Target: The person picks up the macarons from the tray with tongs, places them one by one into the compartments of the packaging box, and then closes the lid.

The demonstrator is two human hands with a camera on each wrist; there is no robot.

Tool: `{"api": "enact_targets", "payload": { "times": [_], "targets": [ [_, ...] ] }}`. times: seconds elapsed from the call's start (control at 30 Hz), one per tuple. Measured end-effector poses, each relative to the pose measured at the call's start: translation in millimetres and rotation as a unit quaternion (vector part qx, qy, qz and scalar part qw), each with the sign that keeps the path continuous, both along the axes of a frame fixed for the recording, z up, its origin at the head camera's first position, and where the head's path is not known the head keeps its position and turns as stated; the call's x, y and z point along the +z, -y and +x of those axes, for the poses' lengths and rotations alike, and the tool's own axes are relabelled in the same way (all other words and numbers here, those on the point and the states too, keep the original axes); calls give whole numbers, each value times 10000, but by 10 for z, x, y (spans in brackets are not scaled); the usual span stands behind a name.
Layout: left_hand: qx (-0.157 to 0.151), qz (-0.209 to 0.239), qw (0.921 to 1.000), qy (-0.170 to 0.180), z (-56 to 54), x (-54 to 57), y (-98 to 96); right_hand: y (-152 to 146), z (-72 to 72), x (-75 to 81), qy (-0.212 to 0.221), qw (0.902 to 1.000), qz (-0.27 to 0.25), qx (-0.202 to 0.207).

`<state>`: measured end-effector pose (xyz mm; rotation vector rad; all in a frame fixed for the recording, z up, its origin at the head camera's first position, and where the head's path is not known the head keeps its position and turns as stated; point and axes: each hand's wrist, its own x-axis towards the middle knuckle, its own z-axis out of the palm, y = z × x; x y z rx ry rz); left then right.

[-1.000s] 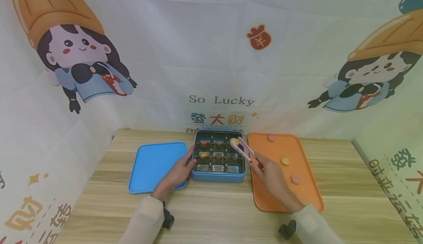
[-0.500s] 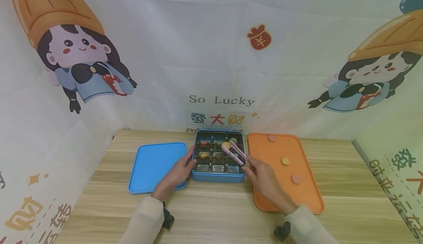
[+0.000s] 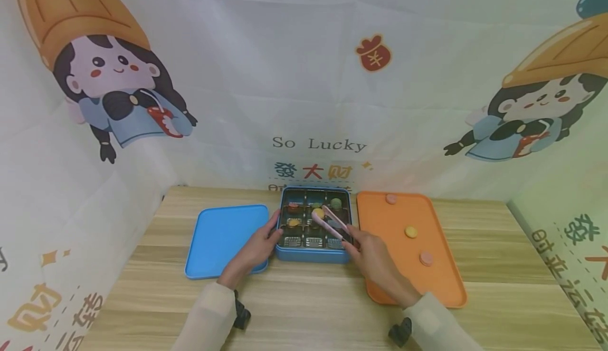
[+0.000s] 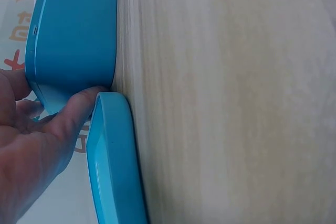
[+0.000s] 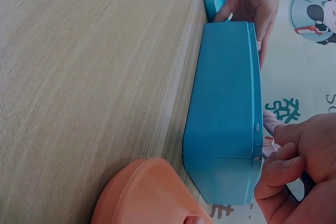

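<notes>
My right hand (image 3: 372,256) grips a pair of pale pink tongs (image 3: 329,228), whose tips hold a small round yellow macaron-like piece (image 3: 318,213) over the middle of a blue box (image 3: 313,256). The box is divided into several compartments by a dark insert. Inside it lie a red piece (image 3: 293,206), a green piece (image 3: 335,204), another green piece (image 3: 315,206) and a yellow-orange piece (image 3: 294,223). Against the box's left side rests my left hand (image 3: 256,245), thumb and fingers spread along the wall. The right wrist view shows fingers pinching the tongs (image 5: 270,123) beyond the box rim.
Right of the box lies an orange tray (image 3: 399,282) bearing a pink piece (image 3: 426,258), a yellow piece (image 3: 410,232) and another pink piece (image 3: 391,199). A blue lid (image 3: 228,240) lies left on the wooden table (image 3: 304,309). A printed cloth (image 3: 313,87) hangs behind.
The tongs and the yellow piece have moved left and nearer, from the far right compartment toward the box's middle. This uncovers a green piece at the far right. My left hand stays put.
</notes>
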<state>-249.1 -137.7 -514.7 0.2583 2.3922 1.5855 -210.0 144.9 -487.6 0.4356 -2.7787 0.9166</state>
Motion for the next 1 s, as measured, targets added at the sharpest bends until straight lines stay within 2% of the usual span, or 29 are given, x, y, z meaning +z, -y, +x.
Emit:
{"api": "enact_targets", "payload": {
  "times": [0.5, 1.0],
  "targets": [
    [-31, 25, 10000, -3, 13, 16, 9, 23, -8, 4, 233, 9997, -85, 64],
    [-9, 22, 10000, -18, -1, -16, -3, 25, 3, 9, 39, 9999, -9, 92]
  ]
}}
